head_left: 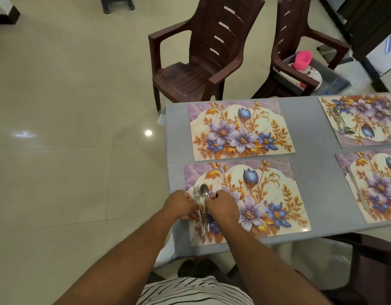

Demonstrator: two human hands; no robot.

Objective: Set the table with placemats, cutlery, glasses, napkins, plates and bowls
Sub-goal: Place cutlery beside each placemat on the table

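Your left hand [183, 205] pinching fork [197, 202], right hand [221, 207] curled gripping spoon [204, 202], both on near placemat [278, 201], bench [311, 155].

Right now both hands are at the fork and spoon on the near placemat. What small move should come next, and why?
Probably let go and lift both hands away: the fork and spoon already lie side by side on the near placemat, while the far placemat has no cutlery.

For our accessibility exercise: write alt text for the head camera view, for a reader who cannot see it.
A person's left hand and right hand arrange a fork and spoon on the nearest floral placemat. Three more placemats lie on the grey table, with brown chairs beyond.
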